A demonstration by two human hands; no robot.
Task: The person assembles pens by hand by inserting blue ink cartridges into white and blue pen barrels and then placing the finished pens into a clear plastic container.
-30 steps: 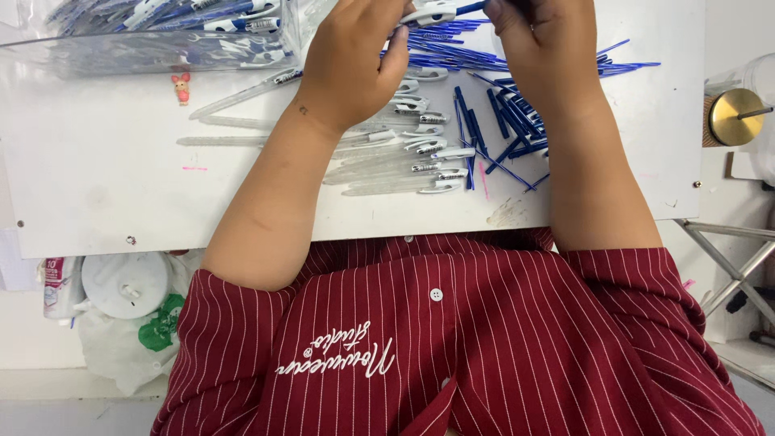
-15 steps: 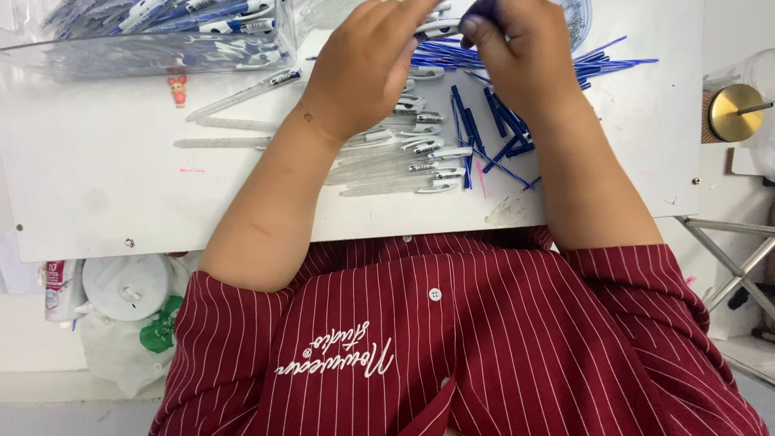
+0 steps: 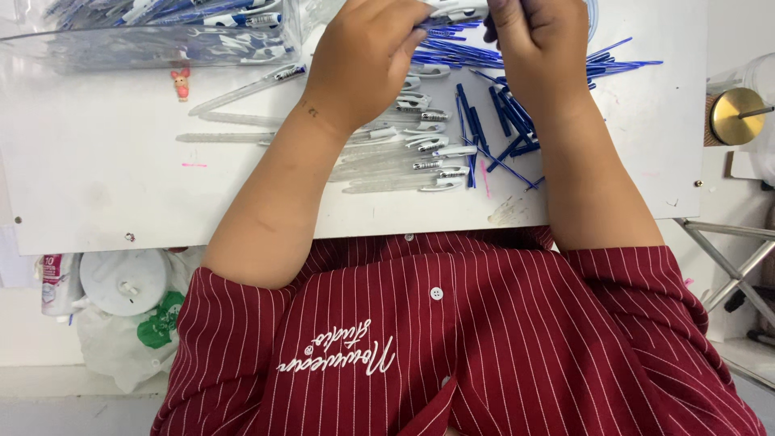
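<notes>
Pen (image 3: 456,10) gripped both hands, top frame edge.

On my white worktop (image 3: 97,202): one small pink figurine (image 3: 182,83), set just below the clear plastic bin (image 3: 145,44) at the far left edge. Off the right edge of my board: one round brass-coloured disc (image 3: 735,115); below it, grey metal frame legs (image 3: 726,262). Under my left elbow: one white round lid (image 3: 121,281), one white-and-green plastic bag (image 3: 133,343).
</notes>
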